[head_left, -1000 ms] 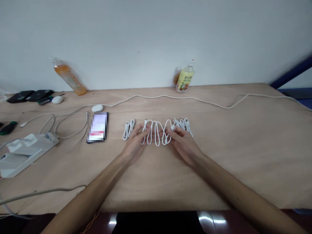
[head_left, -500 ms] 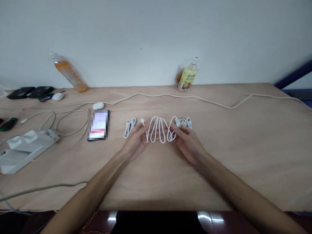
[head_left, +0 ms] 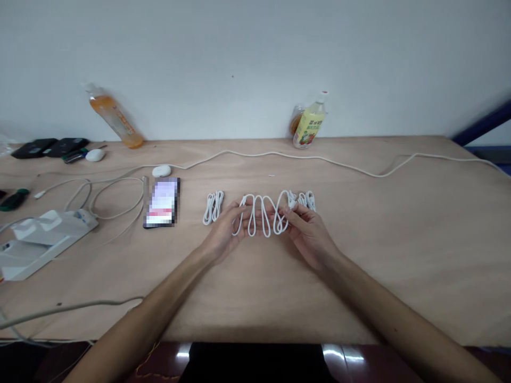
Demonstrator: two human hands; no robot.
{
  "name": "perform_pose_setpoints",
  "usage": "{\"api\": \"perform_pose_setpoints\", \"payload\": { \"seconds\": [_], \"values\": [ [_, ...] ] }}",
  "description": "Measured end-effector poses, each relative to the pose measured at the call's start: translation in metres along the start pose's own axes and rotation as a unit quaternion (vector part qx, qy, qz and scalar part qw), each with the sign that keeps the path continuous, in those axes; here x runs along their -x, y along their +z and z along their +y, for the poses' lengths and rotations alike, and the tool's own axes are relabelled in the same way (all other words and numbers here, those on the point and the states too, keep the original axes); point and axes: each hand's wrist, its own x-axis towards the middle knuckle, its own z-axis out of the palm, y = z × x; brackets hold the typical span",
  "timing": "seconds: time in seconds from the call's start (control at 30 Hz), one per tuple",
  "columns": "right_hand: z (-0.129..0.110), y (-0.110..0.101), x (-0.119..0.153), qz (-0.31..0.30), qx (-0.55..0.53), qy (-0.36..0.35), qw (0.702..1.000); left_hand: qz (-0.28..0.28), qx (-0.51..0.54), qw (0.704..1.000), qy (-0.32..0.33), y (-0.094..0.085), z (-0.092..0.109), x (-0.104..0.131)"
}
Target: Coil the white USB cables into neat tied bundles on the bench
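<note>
Between both hands a white charging cable (head_left: 261, 215) is held just above the table, its length lying in several zigzag loops. My left hand (head_left: 228, 229) supports the loops on its side, with the thumb on top of the cable. At the other end, my right hand (head_left: 305, 223) pinches the cable near a white plug (head_left: 293, 204). Left of my left hand lies a coiled white cable (head_left: 213, 207). Another bundled white cable (head_left: 307, 200) sits just behind my right hand, partly covered by its fingers.
A phone (head_left: 162, 203) lies to the left, with a white earbud case (head_left: 161, 171) behind it. Further left is a white power strip (head_left: 48, 242) with cords. An orange bottle (head_left: 115, 118) and a yellow-labelled bottle (head_left: 310, 122) lean on the wall. A long white cord (head_left: 275, 154) crosses the table.
The connector end that stuck up above my left thumb has gone from sight. The left-hand loops have shifted over my left fingers, while my right hand has stayed nearly still.
</note>
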Motion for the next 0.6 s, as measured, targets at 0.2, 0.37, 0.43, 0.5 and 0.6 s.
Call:
{"api": "perform_pose_setpoints", "payload": {
  "seconds": [0.2, 0.37, 0.43, 0.5, 0.6],
  "values": [
    [-0.002, 0.008, 0.005, -0.009, -0.017, -0.001, 1.0, 0.001, -0.049, 0.998, 0.036, 0.0019, -0.003, 0.0033],
    [-0.0012, 0.0073, 0.0045, -0.029, -0.021, 0.02, 0.999, -0.027, -0.125, 0.99, 0.067, 0.0014, -0.0031, 0.0037],
    [-0.0001, 0.0053, 0.0036, -0.037, -0.028, 0.029, 0.998, -0.024, -0.153, 0.985, 0.073, 0.0002, -0.003, 0.0026],
    [0.001, 0.0034, 0.0026, -0.044, -0.042, 0.035, 0.998, -0.011, -0.169, 0.982, 0.079, -0.0007, -0.0033, 0.0014],
    [0.0023, 0.0016, 0.001, -0.049, -0.066, 0.046, 0.996, 0.042, -0.214, 0.968, 0.124, 0.0033, -0.0028, 0.0053]
  ]
}}
